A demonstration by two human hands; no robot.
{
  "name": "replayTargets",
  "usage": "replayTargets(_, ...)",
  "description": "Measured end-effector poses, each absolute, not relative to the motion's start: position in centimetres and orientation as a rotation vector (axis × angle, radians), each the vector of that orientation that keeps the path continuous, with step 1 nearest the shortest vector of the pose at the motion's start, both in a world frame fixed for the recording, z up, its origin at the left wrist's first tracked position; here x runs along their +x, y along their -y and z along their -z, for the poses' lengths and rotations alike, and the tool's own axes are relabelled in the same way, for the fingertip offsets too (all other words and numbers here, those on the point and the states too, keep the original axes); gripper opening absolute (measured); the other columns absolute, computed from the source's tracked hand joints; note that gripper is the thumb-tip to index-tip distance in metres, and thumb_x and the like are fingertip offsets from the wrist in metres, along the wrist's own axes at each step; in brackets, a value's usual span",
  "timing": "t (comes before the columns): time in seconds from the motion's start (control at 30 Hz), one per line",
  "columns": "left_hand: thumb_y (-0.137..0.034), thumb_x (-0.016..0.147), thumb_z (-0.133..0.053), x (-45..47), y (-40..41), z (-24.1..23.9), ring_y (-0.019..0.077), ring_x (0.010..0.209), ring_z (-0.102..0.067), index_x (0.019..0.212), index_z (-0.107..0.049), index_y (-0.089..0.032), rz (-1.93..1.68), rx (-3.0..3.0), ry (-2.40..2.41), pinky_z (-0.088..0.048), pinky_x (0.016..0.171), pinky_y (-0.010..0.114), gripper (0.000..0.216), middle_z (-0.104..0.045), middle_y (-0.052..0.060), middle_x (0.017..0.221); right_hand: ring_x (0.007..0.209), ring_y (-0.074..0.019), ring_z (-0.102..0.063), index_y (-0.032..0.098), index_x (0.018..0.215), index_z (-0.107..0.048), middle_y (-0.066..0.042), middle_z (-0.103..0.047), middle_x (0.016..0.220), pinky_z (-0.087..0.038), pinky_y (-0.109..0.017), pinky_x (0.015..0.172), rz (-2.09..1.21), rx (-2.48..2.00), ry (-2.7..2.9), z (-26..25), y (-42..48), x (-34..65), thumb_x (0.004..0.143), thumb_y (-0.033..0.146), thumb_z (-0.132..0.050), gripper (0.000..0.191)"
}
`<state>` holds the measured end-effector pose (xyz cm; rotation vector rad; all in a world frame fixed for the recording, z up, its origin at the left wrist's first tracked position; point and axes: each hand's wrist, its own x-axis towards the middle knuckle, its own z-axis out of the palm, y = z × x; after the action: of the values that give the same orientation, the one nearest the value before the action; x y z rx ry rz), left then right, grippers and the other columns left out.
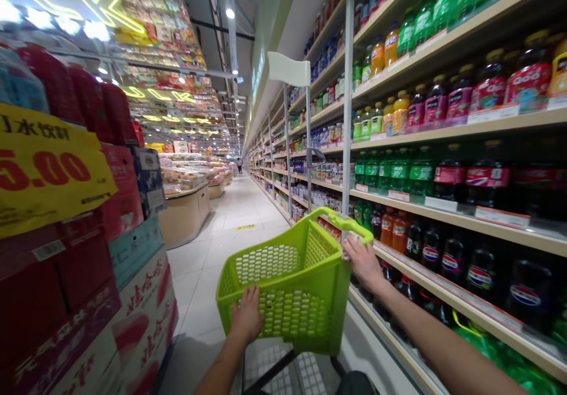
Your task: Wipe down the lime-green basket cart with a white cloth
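Steering from afar through the head camera, I have the green basket point(310, 318) in front of me over a dark frame point(277, 371), between stacked cartons point(144, 306) on the left and bottle shelves point(425, 135) on the right. My right hand point(363, 260) is wrapped round the near end of its handle. My left hand point(248, 315) lies against the near side wall, fingertips at the rim; I cannot tell whether it grips or only rests.

To handle this well, I would guide evenly with both hands, hold the basket level and mind the shelf edges, since my right forearm runs close to them.

As for writing, the yellow price sign point(48, 173) shows "5.00" in red, Chinese characters above. A white carton appears to read 娃哈哈. Red-labelled bottles point(487, 88) say "Qoo"; dark bottles point(481, 277) low down carry Pepsi's round emblem. Lettering on the green bottles point(423, 169) is too small to read.
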<state>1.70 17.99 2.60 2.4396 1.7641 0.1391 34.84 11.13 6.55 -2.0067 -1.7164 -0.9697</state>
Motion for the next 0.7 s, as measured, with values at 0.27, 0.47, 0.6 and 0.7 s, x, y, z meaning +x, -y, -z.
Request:
replayTargets(0.27,-0.015,0.068,-0.042,1.1,-18.2,-1.8,0.0221,0.134,-0.010,0.136,-0.018,-0.015,-0.097,2.527,-1.746,-0.016,0.104,0.055,0.072,-0.010,0.005,0.146,0.120,-0.0284,-0.037,0.020,0.120,-0.050,-0.010,-0.043,0.132,-0.026,-0.054,0.096,1.057,-2.115,1.635,-7.2,-11.4,36.3,0.081,0.007,-0.036,0.044)
replayTargets(0.47,-0.016,0.068,-0.043,0.8,-18.1,-1.7,0.0218,0.134,-0.010,0.136,-0.018,-0.015,-0.096,2.545,-1.743,-0.017,0.103,0.056,0.072,-0.009,0.004,0.146,0.121,-0.0227,-0.038,0.023,0.119,-0.051,-0.004,-0.042,0.133,-0.029,-0.044,0.098,1.090,-1.838,2.002,-4.8,-10.9,34.6,0.080,0.004,-0.035,0.047)
replayTargets(0.6,-0.017,0.068,-0.043,0.8,-17.9,-1.9,0.0221,0.134,-0.009,0.135,-0.019,-0.016,-0.071,2.548,-1.744,-0.018,0.102,0.056,0.071,-0.009,0.005,0.146,0.121,-0.0237,-0.037,0.022,0.122,-0.049,-0.003,-0.041,0.134,-0.025,-0.048,0.099,1.119,-1.799,1.959,-5.7,-10.5,34.4,0.079,0.005,-0.035,0.048)
replayTargets(0.7,-0.016,0.068,-0.042,0.9,-17.7,-1.9,0.0214,0.134,-0.008,0.136,-0.017,-0.016,-0.067,2.562,-1.754,-0.018,0.103,0.055,0.072,-0.007,0.005,0.146,0.121,-0.0272,-0.036,0.016,0.125,-0.046,-0.009,-0.038,0.135,-0.025,-0.050,0.098,1.124,-1.943,1.617,-4.6,-9.8,35.8,0.080,0.009,-0.036,0.047)
